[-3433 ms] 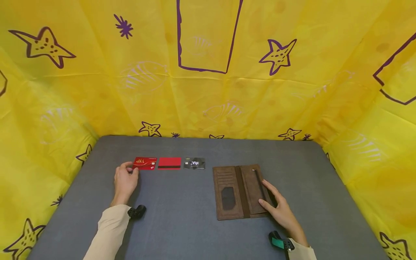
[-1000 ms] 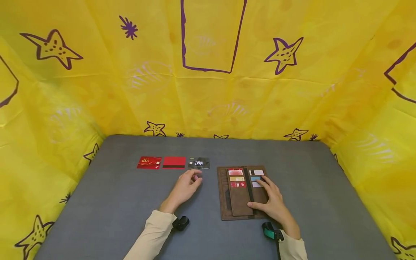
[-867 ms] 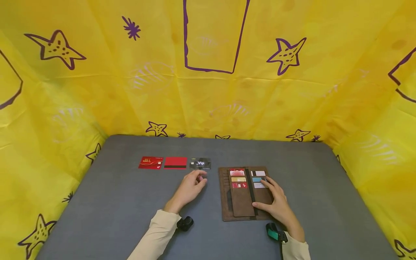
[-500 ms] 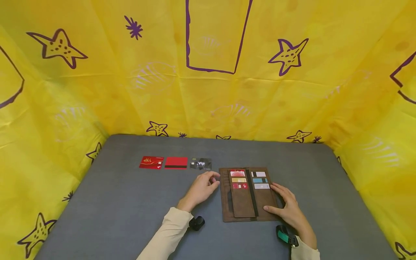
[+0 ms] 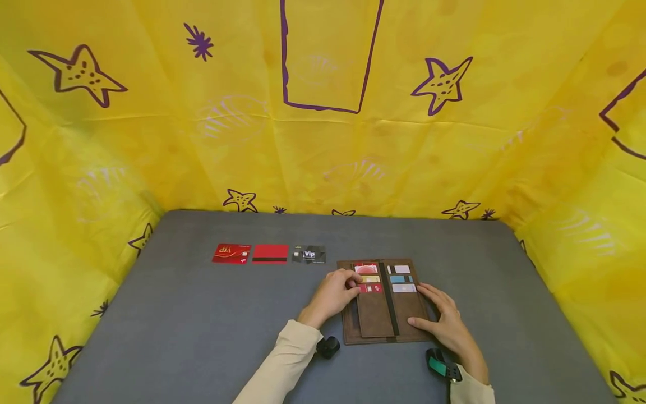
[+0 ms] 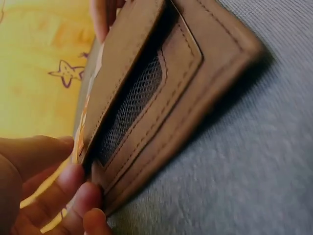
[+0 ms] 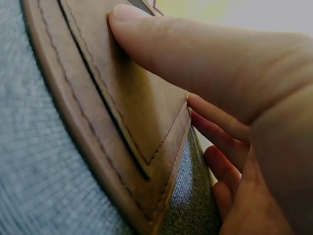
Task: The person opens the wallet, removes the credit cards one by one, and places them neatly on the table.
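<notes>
A brown wallet (image 5: 375, 314) lies spread on the table, its inner flap turned so that two columns of card slots face up, with several cards showing in them. At the flap's left edge, beside the gold and red cards, my left hand (image 5: 330, 294) pinches with curled fingers. The left wrist view shows its fingertips (image 6: 88, 196) right at that edge, over a dark mesh window (image 6: 137, 107). My right hand (image 5: 446, 322) holds the wallet's right side. Its thumb (image 7: 146, 39) rests on the leather and the other fingers sit along the outer edge.
Left of the wallet, three cards lie in a row: a red VIP card (image 5: 231, 253), a plain red card with a dark stripe (image 5: 270, 253) and a black Vip card (image 5: 309, 254). The grey table (image 5: 202, 331) is enclosed by yellow patterned cloth (image 5: 323, 146).
The wallet's inner flap has been turned leftward, uncovering the cards. My left hand has moved right from the loose cards to the flap; my right hand has shifted from the slots to the wallet's edge.
</notes>
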Action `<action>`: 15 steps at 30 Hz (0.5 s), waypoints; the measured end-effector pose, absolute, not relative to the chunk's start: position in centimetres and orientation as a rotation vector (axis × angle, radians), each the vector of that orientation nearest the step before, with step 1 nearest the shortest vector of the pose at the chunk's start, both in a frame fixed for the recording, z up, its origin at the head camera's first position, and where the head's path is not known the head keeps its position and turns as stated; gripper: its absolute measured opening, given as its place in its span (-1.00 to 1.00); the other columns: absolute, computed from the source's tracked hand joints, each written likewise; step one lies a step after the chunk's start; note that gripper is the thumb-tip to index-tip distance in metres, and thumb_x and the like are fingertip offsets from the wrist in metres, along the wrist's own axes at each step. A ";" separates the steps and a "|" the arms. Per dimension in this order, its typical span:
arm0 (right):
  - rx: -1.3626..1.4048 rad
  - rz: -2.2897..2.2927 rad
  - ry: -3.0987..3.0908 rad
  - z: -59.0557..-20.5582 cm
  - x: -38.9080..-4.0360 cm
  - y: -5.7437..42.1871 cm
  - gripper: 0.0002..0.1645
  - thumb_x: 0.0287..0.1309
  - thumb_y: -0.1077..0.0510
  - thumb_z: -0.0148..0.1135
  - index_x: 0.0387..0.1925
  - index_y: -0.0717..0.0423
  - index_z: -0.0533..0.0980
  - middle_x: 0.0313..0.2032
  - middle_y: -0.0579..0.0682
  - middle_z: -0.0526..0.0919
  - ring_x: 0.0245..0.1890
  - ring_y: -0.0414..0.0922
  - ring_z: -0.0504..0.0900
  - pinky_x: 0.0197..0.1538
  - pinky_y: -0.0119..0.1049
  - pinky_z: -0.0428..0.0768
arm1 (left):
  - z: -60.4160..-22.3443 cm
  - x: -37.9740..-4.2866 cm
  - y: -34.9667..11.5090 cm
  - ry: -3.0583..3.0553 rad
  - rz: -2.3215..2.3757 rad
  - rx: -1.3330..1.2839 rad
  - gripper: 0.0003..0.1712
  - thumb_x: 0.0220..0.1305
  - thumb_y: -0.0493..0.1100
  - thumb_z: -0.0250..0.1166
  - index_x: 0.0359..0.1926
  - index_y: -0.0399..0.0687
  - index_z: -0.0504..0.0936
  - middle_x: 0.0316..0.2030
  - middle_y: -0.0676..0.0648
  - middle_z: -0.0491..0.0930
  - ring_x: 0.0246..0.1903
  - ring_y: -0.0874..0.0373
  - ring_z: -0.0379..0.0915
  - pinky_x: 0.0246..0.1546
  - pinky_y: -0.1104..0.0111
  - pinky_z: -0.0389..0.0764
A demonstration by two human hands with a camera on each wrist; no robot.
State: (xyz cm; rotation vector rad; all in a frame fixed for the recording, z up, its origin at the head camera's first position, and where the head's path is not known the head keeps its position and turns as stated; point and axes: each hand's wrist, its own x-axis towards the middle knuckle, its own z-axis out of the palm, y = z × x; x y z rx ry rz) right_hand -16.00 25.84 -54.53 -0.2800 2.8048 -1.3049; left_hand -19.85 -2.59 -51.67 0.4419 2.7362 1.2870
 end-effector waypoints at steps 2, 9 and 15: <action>-0.283 -1.306 2.806 -54.6 -16.0 25.8 -0.07 -0.11 0.05 0.57 0.31 0.21 0.39 0.38 0.28 0.31 0.37 0.37 0.05 0.17 0.44 0.06 | -51.7 -19.9 -2.4 2.739 1.263 0.406 -0.86 0.23 -0.24 0.36 -0.18 -0.10 0.72 -0.41 0.04 0.59 -0.40 0.30 0.40 -0.35 0.48 0.40; -0.280 -1.300 2.814 -54.7 -16.0 25.8 -0.06 -0.12 0.04 0.57 0.31 0.21 0.39 0.38 0.27 0.31 0.37 0.37 0.06 0.18 0.43 0.05 | -51.8 -20.2 -2.2 2.712 1.253 0.352 -0.81 0.14 -0.19 0.45 -0.24 -0.11 0.65 -0.44 0.00 0.56 -0.45 0.28 0.38 -0.40 0.45 0.40; -0.282 -1.291 2.822 -54.8 -16.0 25.8 -0.06 -0.11 0.04 0.57 0.31 0.21 0.39 0.38 0.27 0.31 0.37 0.37 0.07 0.17 0.43 0.05 | -51.8 -20.4 -2.2 2.690 1.247 0.327 -0.82 0.14 -0.18 0.45 -0.28 -0.10 0.62 -0.45 0.03 0.53 -0.46 0.27 0.36 -0.39 0.45 0.39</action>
